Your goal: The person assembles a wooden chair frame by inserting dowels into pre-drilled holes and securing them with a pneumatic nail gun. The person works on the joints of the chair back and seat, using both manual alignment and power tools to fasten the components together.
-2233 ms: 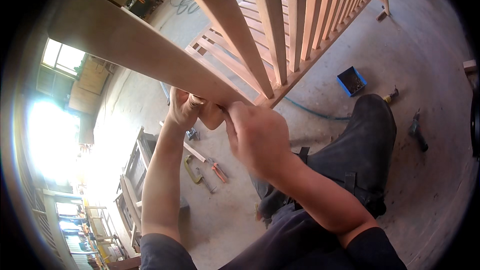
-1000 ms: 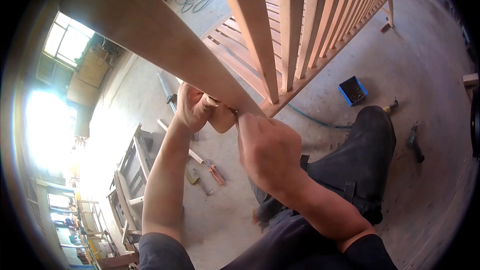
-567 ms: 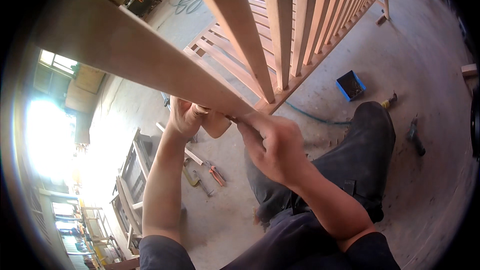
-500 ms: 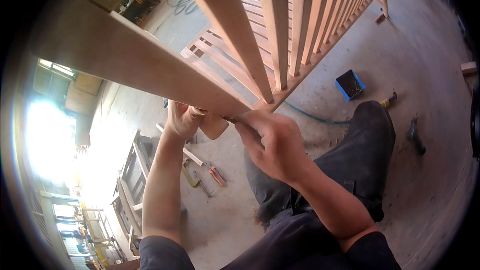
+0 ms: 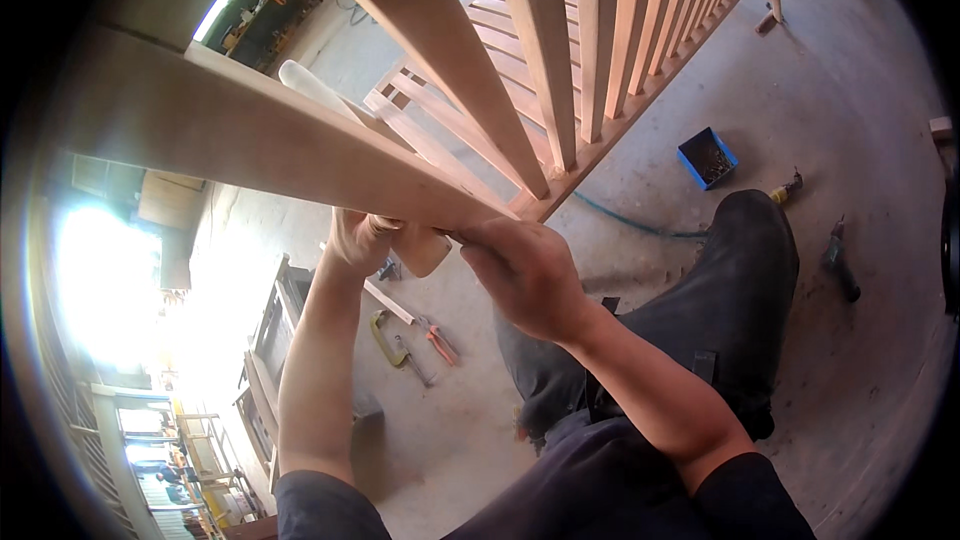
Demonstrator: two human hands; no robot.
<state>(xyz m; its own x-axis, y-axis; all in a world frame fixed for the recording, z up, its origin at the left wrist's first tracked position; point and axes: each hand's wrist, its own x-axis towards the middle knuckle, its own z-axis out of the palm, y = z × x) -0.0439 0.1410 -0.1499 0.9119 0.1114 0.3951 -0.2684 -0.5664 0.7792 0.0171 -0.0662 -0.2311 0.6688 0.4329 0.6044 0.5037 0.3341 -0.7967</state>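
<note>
A slatted wooden bench stands tilted in front of me, its thick corner post slanting across the upper left. My left hand is curled round a rounded wooden end piece just under that post; its fingertips are partly hidden behind the wood. Close beside it, my right hand is closed against the lower end of the post. A small dark tip shows at its thumb and finger, too little of it to name.
On the floor at right lie a blue box of small fasteners, a yellow-ended air tool and a dark power drill. A green clamp and red-handled pliers lie below my left hand. A hose runs behind my knee.
My right hand has turned and shifted slightly left and down along the post's end. The left hand keeps its hold. The whole view has shifted a little, showing more of a pale rail behind the post.
</note>
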